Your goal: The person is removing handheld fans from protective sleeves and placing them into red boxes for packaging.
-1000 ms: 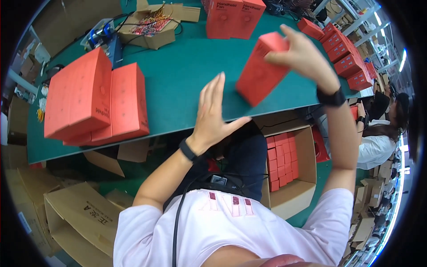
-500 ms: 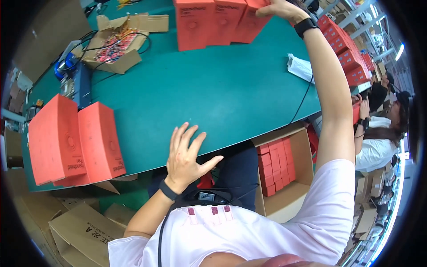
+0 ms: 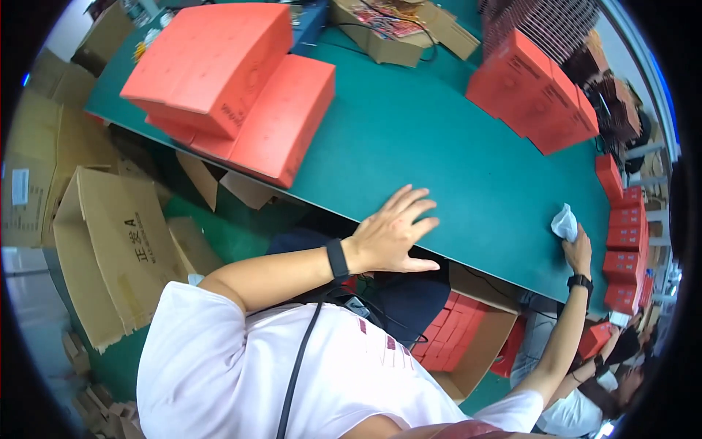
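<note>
My left hand point(image 3: 395, 230) rests with fingers spread at the near edge of the green table, holding nothing. Out to the right, my right hand point(image 3: 578, 252) has its fingers closed on a small white crumpled bag point(image 3: 564, 222) on the tabletop. At the left, red boxes lie piled: one big red box point(image 3: 212, 58) sits higher, beside a lower red box point(image 3: 285, 121). Several red boxes point(image 3: 530, 91) stand in a row toward the far right.
An open carton of red boxes point(image 3: 457, 329) sits below the table edge. Empty brown cartons point(image 3: 110, 249) stand at the left. A box of coloured wires point(image 3: 395, 29) is at the back. Red boxes point(image 3: 625, 256) are stacked at the right, near a co-worker point(image 3: 592, 388).
My right hand has left the far row of red boxes and come down right to the white bag. My left hand stays spread at the table edge. The view has turned leftward.
</note>
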A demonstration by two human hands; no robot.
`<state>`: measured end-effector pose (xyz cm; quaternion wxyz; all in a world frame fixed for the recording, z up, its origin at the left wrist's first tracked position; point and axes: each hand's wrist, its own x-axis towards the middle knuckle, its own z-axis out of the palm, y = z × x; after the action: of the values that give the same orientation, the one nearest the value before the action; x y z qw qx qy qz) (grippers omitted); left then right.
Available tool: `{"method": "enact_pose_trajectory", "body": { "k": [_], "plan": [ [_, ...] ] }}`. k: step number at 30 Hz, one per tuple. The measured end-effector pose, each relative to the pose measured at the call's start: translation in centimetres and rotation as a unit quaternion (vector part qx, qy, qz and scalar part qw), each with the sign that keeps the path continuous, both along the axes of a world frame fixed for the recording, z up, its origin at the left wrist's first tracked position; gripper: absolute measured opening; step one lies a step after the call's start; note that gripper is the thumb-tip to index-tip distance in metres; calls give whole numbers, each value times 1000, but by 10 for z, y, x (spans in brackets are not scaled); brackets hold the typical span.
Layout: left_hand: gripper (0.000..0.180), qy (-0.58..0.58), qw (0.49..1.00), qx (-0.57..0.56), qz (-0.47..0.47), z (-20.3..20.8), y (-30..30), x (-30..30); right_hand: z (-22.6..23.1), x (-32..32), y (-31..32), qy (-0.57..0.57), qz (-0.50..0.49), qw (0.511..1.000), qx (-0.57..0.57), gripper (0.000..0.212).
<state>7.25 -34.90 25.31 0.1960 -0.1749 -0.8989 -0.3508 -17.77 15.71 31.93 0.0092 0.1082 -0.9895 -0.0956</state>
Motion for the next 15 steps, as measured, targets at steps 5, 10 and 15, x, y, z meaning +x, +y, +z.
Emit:
{"method": "enact_pose_trajectory", "body": {
  "k": [5,10,15],
  "plan": [
    [70,-2,1000,20,5,-4,-7,9,67,68,-256,-2,212,968,-134,57],
    [54,33,982,161,-90,3,-20,9,49,73,-470,19,275,956,-103,31],
    [38,70,957,226,-168,32,-77,61,-18,34,-556,60,330,938,-86,31]
  ]
}}
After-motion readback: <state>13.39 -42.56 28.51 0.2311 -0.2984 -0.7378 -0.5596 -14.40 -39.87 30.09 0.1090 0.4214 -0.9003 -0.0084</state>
